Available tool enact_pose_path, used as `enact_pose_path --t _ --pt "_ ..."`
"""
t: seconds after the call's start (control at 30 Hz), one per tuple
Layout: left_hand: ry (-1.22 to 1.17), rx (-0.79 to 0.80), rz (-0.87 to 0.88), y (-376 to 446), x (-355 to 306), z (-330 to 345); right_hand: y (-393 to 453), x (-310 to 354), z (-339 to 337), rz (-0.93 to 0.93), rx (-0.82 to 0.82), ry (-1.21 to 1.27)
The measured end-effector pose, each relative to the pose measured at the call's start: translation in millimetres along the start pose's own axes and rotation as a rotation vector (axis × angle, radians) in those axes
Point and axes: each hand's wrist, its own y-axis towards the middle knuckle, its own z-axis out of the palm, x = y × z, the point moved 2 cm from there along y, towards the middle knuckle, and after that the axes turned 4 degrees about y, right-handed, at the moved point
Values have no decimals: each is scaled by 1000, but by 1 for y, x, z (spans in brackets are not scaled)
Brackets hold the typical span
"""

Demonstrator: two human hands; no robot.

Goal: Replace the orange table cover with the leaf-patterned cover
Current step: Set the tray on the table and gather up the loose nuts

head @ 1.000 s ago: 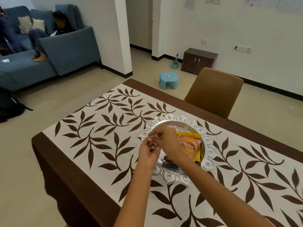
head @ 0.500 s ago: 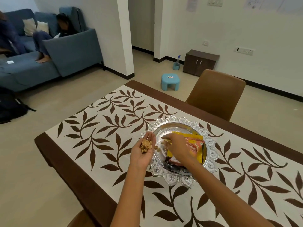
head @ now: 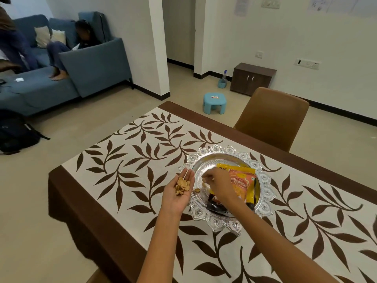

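Since a second ago the hands have parted: left hand [head: 179,193] lies palm-up cupping chips [head: 182,185] at centre, right hand [head: 219,183] pinches in the silver tray [head: 263,198]. Leaf-patterned cover [head: 126,160] already drapes the table, probably soft and light, best gripped at its hems.

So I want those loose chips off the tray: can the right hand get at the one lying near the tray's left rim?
Probably yes. The right hand hovers inside the ornate silver tray, just beside the small tan chip, with nothing between them.
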Motion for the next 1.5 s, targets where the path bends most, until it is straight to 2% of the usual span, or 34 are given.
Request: enact_pose_path --t 0.07,0.13,0.23,0.3,0.47,0.53,0.6,0.7,0.73,0.8,0.97,1.13,1.27,1.43,1.5 --pt "-12 -7 12 0 0 2 6 13 -13 2 -38 186" --pt "-10 -20 20 2 3 3 7 31 -19 -58 31 271" --pt "15 -45 -4 7 10 6 2 50 -18 -108 158 226" --pt "1 -44 -13 9 14 9 0 52 -18 -130 173 171" --pt "-19 -8 -3 4 15 12 6 43 -25 -120 89 220" --pt "-55 6 -12 2 12 9 10 30 -30 -86 -25 252" --pt "-64 -6 -3 0 7 6 14 12 -33 -2 -72 141" --pt "-58 5 -6 -1 5 3 2 -4 -14 149 251 -158" --pt "-44 9 -8 -1 5 2 -5 -6 -5 142 332 -229" --pt "-12 9 -8 1 6 2 -16 -6 7 60 395 -384" --pt "1 20 -18 4 9 1 -24 1 11 -44 253 -585" --pt "40 18 -18 4 11 -1 -11 3 8 -77 225 -587" --pt "67 7 -30 3 13 0 3 0 1 -10 199 -457" --pt "83 7 -29 3 15 1 11 -5 -20 94 -89 70" --pt "97 4 -21 4 16 2 9 4 -25 55 -111 163"
